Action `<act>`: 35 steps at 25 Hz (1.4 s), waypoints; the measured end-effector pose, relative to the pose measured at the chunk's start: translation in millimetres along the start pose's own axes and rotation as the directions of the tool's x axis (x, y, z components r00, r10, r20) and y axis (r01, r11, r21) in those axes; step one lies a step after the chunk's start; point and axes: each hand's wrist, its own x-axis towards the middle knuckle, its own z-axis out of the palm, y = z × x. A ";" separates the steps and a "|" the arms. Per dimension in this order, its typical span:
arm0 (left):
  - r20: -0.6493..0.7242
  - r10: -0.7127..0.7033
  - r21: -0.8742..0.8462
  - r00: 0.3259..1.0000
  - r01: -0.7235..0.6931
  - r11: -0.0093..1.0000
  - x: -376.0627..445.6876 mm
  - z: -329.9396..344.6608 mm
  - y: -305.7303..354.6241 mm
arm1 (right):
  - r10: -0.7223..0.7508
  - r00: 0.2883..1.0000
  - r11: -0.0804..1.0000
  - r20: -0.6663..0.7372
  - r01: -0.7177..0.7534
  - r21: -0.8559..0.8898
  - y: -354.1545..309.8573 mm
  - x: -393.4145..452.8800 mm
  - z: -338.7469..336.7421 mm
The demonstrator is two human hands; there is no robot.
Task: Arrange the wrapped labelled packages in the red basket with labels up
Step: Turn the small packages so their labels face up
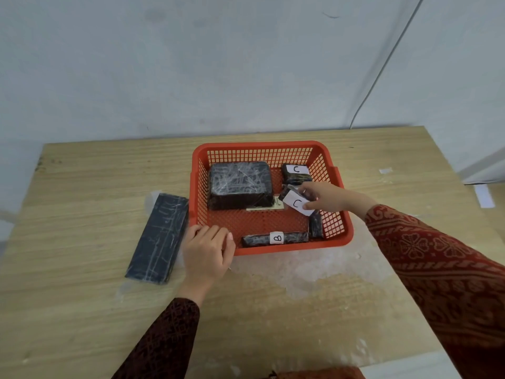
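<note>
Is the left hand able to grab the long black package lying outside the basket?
Probably yes. The left hand rests on the table right beside the long black package, nothing lies between them, and it looks empty.

Wooden table: red basket mid-back, long black wrapped package just left, touching it.

Pale grey-blue wall stood behind, faintly smudged. Thin cable ran diagonally down wall at right. Light wood-grain surface filled foreground, whitish worn patches near middle. Paper scraps lay at right edge. Light soft, even.
</note>
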 end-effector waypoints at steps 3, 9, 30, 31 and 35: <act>0.013 -0.016 -0.019 1.000 0.017 1.000 0.7 -1.1 0.4 | 0.012 1.000 0.997 -0.013 -0.013 -0.071 2.7 5.9 5.1; 0.018 -0.025 -0.046 1.000 0.026 0.999 2.0 -1.0 0.6 | -0.087 0.980 0.919 -0.181 0.009 -0.395 -9.0 10.0 20.2; 0.068 -0.050 -0.036 0.996 0.053 0.998 1.7 -1.8 2.2 | -0.155 0.954 0.949 -0.256 0.071 -0.308 3.8 -0.4 28.2; 0.068 -0.051 -0.036 0.996 0.054 0.998 1.8 -1.9 2.1 | -0.142 0.954 0.932 -0.265 0.039 -0.361 4.1 -0.8 29.0; 0.062 -0.048 -0.042 0.997 0.050 0.998 2.2 -2.3 2.1 | -0.065 0.943 0.891 -0.326 -0.093 -0.445 1.9 0.4 41.0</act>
